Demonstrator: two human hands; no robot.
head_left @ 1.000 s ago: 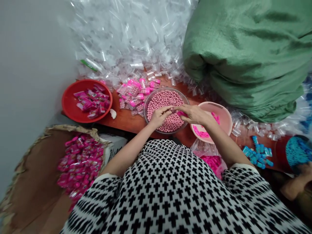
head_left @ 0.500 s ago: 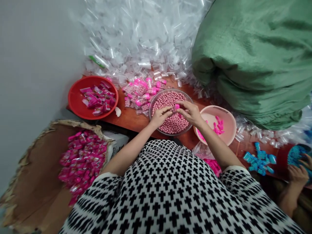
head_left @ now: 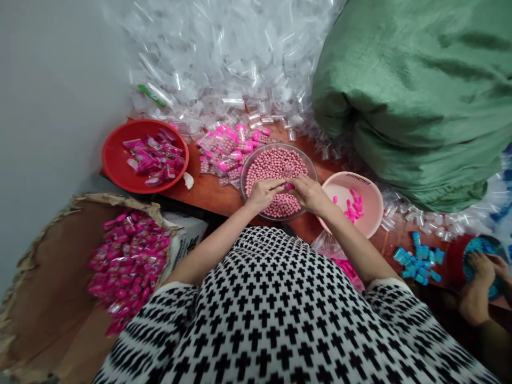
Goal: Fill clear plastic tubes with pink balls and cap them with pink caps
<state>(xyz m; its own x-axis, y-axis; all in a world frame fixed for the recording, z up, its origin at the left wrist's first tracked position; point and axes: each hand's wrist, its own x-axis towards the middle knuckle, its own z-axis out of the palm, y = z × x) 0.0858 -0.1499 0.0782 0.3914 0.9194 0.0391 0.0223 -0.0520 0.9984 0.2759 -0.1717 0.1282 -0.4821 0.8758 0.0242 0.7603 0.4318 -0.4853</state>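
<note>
Over a clear bowl [head_left: 245, 186] of round pink beads [head_left: 269, 170], my two hands meet at the fingertips. Between them is a small clear bottle [head_left: 288, 170] with a bright pink cap [head_left: 288, 185], cap toward me. My left hand [head_left: 264, 193] is closed, its fingertips pinching at the cap. My right hand [head_left: 307, 192] is closed on the same bottle from the other side; its fingers partly hide it. Beyond the bowl's left rim lies a pile of pink-capped bottles [head_left: 228, 146] with beads in them. To the right, a pale pink basin [head_left: 372, 213] holds loose pink caps [head_left: 354, 207].
A red basin [head_left: 110, 170] of pink packets stands at left, above a cardboard box [head_left: 52, 298] of similar packets. Clear empty bottles [head_left: 240, 64] heap at the back. A green sack [head_left: 420, 106] bulges at right. Another person's hands [head_left: 480, 277] work near blue pieces [head_left: 420, 261].
The pink cap has come down toward me, and the bottle's clear body now shows beyond it. My fingers have closed in. The other person's hands have moved into the blue beads.
</note>
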